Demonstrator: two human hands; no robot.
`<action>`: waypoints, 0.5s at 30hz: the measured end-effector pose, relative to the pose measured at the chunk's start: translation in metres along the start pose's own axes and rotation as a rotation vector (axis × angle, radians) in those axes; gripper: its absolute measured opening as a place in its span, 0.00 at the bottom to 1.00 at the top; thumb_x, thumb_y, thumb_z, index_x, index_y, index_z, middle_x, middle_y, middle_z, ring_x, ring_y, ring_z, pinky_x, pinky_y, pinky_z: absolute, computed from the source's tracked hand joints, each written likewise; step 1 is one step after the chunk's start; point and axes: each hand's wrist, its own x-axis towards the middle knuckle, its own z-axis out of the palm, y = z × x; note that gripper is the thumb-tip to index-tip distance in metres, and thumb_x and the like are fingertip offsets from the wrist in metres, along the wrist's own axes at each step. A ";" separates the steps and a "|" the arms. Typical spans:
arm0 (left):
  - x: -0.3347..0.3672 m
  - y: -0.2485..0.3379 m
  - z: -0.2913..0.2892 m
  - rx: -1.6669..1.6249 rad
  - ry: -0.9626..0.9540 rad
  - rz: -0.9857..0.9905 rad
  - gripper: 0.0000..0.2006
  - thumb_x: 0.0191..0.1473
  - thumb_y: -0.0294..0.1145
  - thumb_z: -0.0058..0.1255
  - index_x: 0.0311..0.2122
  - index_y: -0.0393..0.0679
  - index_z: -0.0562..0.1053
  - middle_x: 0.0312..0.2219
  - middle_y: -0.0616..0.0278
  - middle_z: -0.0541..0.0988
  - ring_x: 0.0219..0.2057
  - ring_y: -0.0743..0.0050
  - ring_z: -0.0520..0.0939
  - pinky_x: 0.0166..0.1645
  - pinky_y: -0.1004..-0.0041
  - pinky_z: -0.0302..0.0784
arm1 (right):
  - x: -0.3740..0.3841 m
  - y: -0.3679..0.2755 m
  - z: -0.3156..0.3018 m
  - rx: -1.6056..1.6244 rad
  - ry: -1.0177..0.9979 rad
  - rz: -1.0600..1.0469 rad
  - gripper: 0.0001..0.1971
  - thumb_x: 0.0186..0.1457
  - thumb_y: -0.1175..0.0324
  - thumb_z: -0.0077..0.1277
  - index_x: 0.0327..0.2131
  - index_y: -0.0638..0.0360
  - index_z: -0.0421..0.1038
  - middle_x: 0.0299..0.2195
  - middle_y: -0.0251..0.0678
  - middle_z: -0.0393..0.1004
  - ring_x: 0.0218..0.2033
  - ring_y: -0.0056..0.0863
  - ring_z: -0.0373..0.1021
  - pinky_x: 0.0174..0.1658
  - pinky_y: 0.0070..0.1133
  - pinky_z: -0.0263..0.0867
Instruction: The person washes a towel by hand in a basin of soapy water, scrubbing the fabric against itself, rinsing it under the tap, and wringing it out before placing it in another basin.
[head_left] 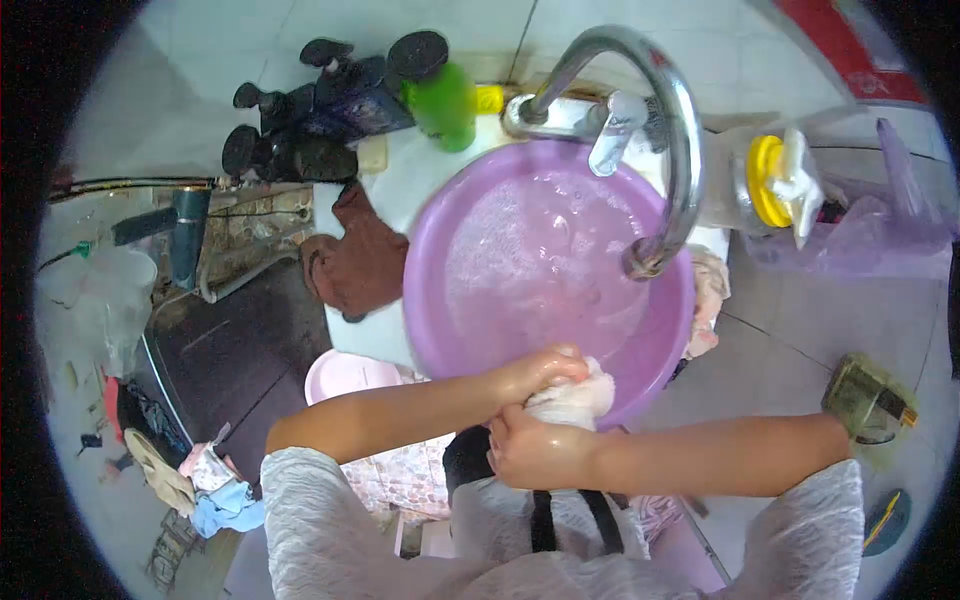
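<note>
A purple basin (440, 290) full of soapy water sits in a white sink under a curved metal tap (660, 110). Over the basin's near rim, both my hands grip a wet white cloth (580, 395) twisted into a bundle. My left hand (540, 372) closes on its upper end. My right hand (535, 452) clasps the lower end just below the rim. Both wrists are wet.
A brown rag (360, 260) hangs on the sink's left edge. Dark bottles (320, 110) and a green bottle (445, 100) stand behind the sink. A clear bottle with a yellow cap (770, 180) sits at right. A pink bowl (345, 375) is below left; clothes lie on the floor (200, 480).
</note>
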 end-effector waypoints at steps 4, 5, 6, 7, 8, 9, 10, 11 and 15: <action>-0.008 0.015 0.007 0.023 0.068 0.025 0.07 0.40 0.34 0.49 0.24 0.44 0.68 0.20 0.67 0.69 0.22 0.80 0.69 0.28 0.78 0.65 | -0.003 0.004 -0.004 -0.025 0.031 0.056 0.09 0.37 0.61 0.46 0.21 0.54 0.71 0.20 0.31 0.71 0.28 0.28 0.65 0.30 0.21 0.57; -0.007 0.014 0.006 0.036 0.072 0.023 0.07 0.40 0.34 0.49 0.24 0.44 0.68 0.20 0.67 0.69 0.22 0.80 0.69 0.28 0.78 0.65 | -0.006 0.003 -0.005 -0.031 0.040 0.065 0.09 0.37 0.61 0.46 0.21 0.54 0.71 0.20 0.31 0.71 0.28 0.28 0.65 0.30 0.21 0.57; -0.003 0.009 0.003 0.012 0.049 0.034 0.07 0.40 0.34 0.49 0.25 0.44 0.69 0.20 0.67 0.70 0.23 0.79 0.70 0.28 0.77 0.65 | -0.009 0.001 -0.006 -0.041 0.109 0.095 0.08 0.37 0.62 0.46 0.21 0.53 0.70 0.19 0.30 0.70 0.28 0.28 0.65 0.30 0.21 0.56; -0.005 0.012 0.006 -0.007 0.025 0.045 0.07 0.40 0.33 0.48 0.25 0.44 0.69 0.21 0.66 0.71 0.23 0.78 0.71 0.29 0.76 0.66 | -0.011 0.002 -0.010 -0.054 0.180 0.128 0.08 0.37 0.62 0.46 0.20 0.53 0.70 0.18 0.29 0.70 0.28 0.27 0.65 0.30 0.20 0.56; -0.010 0.013 0.010 -0.121 0.063 0.024 0.09 0.38 0.30 0.45 0.30 0.43 0.69 0.23 0.62 0.72 0.24 0.73 0.73 0.28 0.71 0.70 | -0.017 0.003 -0.016 -0.004 0.188 0.159 0.07 0.37 0.62 0.47 0.22 0.52 0.68 0.24 0.29 0.71 0.30 0.26 0.64 0.34 0.23 0.58; -0.017 0.014 0.013 -0.103 0.067 0.023 0.09 0.38 0.30 0.45 0.30 0.43 0.69 0.23 0.62 0.72 0.24 0.73 0.73 0.28 0.71 0.70 | -0.021 0.006 -0.015 -0.013 0.199 0.170 0.07 0.37 0.62 0.47 0.22 0.52 0.68 0.24 0.29 0.71 0.30 0.26 0.64 0.34 0.23 0.58; -0.024 0.014 0.013 -0.294 0.091 0.013 0.11 0.40 0.32 0.45 0.32 0.41 0.69 0.27 0.59 0.73 0.28 0.67 0.74 0.32 0.69 0.71 | -0.027 0.010 -0.011 0.083 0.372 0.257 0.08 0.37 0.62 0.47 0.24 0.52 0.68 0.28 0.29 0.70 0.34 0.26 0.64 0.38 0.24 0.58; -0.031 0.011 0.011 -0.488 0.115 0.003 0.14 0.42 0.34 0.45 0.35 0.39 0.69 0.30 0.55 0.73 0.31 0.62 0.75 0.36 0.66 0.72 | -0.035 0.014 -0.012 0.180 0.546 0.336 0.09 0.37 0.62 0.47 0.26 0.52 0.68 0.33 0.29 0.69 0.38 0.27 0.64 0.42 0.25 0.58; -0.047 -0.021 -0.011 -0.659 0.082 0.413 0.23 0.45 0.43 0.45 0.42 0.35 0.67 0.38 0.50 0.73 0.40 0.57 0.75 0.46 0.64 0.70 | -0.093 0.017 -0.046 0.648 0.623 0.631 0.29 0.37 0.58 0.55 0.46 0.54 0.61 0.48 0.41 0.60 0.50 0.35 0.56 0.55 0.35 0.48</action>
